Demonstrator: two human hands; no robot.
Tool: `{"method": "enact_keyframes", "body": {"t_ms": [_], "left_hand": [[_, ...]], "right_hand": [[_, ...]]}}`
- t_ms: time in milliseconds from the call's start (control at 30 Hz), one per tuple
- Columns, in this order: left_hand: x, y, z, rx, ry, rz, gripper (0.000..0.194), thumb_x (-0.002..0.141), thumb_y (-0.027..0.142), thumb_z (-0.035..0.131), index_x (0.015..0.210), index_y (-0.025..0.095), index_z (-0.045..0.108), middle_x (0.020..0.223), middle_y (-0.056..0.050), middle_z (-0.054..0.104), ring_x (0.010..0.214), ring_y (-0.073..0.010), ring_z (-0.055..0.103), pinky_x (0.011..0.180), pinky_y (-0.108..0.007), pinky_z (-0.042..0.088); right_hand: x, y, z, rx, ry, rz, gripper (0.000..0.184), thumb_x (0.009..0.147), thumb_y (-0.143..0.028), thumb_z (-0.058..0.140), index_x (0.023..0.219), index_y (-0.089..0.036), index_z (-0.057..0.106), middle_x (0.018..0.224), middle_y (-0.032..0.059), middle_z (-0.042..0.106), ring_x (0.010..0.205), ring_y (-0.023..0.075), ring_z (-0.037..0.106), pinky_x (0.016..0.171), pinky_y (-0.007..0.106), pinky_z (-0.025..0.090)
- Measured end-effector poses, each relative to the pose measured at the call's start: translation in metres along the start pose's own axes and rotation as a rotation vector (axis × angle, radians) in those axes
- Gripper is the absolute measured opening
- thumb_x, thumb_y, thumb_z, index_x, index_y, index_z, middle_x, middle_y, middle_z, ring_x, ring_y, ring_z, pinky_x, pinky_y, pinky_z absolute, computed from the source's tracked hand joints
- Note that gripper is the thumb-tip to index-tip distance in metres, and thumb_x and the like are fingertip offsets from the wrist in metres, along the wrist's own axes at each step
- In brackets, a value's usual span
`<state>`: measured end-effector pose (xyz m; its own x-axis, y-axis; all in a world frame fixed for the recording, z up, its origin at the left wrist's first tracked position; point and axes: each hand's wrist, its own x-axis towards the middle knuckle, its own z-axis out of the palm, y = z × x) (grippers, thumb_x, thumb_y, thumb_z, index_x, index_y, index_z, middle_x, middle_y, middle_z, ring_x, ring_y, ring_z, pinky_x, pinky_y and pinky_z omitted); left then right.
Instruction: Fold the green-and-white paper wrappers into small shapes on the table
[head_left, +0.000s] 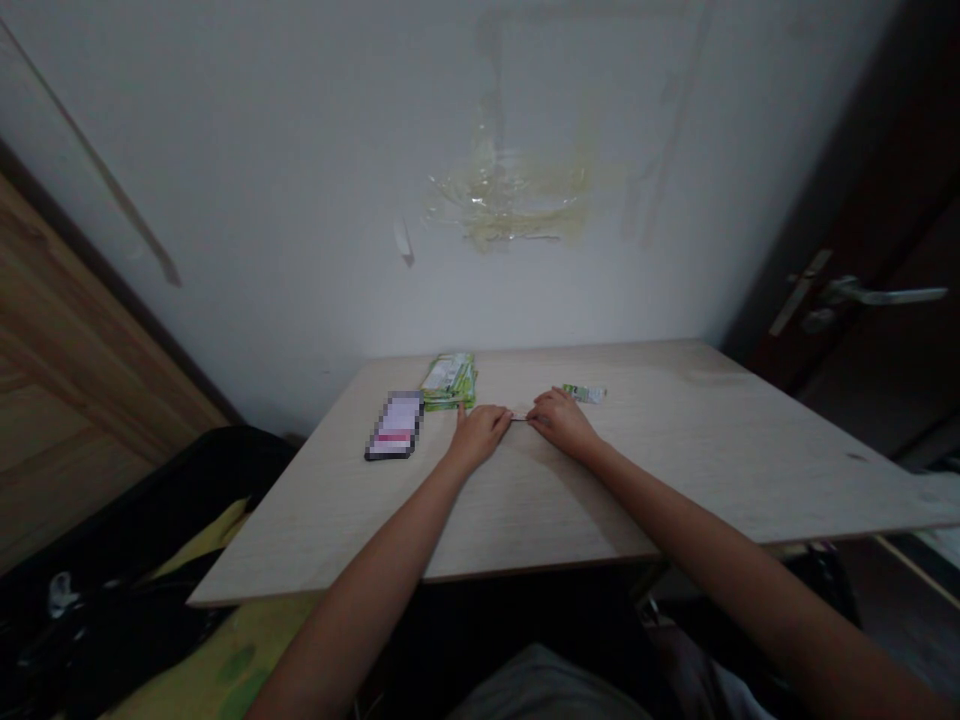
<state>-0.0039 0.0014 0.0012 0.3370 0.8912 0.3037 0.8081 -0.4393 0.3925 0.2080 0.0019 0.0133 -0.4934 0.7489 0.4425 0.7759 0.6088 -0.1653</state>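
Observation:
My left hand (481, 435) and my right hand (564, 424) rest close together over the middle of the table (517, 510). Their fingertips pinch the two ends of a small, thin, flat piece (520, 417), too small and dim to name. The left thumb points up near a stack of green-and-white packets (450, 376). Just behind the right hand lies a single green-and-white packet (589, 393), partly hidden by its fingers.
A phone (395, 425) with a blurred, lit screen lies left of the stack. Behind the table rises a wall with peeling clear tape (517, 205). At the right is a dark door with a metal handle (892, 295); yellow-green cloth (225, 650) shows below left.

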Motion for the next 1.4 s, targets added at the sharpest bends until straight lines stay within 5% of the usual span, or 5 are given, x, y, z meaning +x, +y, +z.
{"method": "enact_keyframes", "body": {"t_ms": [467,900,1400], "left_hand": [[-0.001,-0.003,0.003,-0.009,-0.046,0.023,0.03,0.094,0.034,0.055,0.118,0.033,0.073,0.136,-0.005,0.065,0.13,-0.0282,0.054,0.12,-0.059,0.021],[0.006,0.011,0.004,-0.008,0.035,-0.035,0.016,0.09,0.041,0.065,0.095,0.029,0.075,0.118,-0.003,0.07,0.117,-0.0258,0.058,0.11,-0.055,0.028],[0.008,0.013,0.0,-0.001,-0.007,-0.055,0.017,0.086,0.042,0.069,0.097,0.031,0.075,0.122,-0.001,0.07,0.12,-0.0258,0.056,0.107,-0.048,0.032]], "right_hand": [[0.0,0.007,0.014,0.024,-0.036,0.067,0.017,0.092,-0.02,0.061,0.094,-0.02,0.077,0.101,0.0092,0.071,0.106,0.0245,0.058,0.106,0.043,0.032],[0.007,0.024,0.032,0.176,0.001,0.248,0.013,0.084,-0.031,0.073,0.09,-0.021,0.079,0.101,0.0095,0.071,0.105,0.0238,0.058,0.1,0.039,0.039],[0.013,0.023,0.028,0.205,-0.012,0.414,0.016,0.075,-0.033,0.079,0.085,-0.021,0.081,0.097,0.0096,0.073,0.106,0.0254,0.062,0.099,0.036,0.042]]}}
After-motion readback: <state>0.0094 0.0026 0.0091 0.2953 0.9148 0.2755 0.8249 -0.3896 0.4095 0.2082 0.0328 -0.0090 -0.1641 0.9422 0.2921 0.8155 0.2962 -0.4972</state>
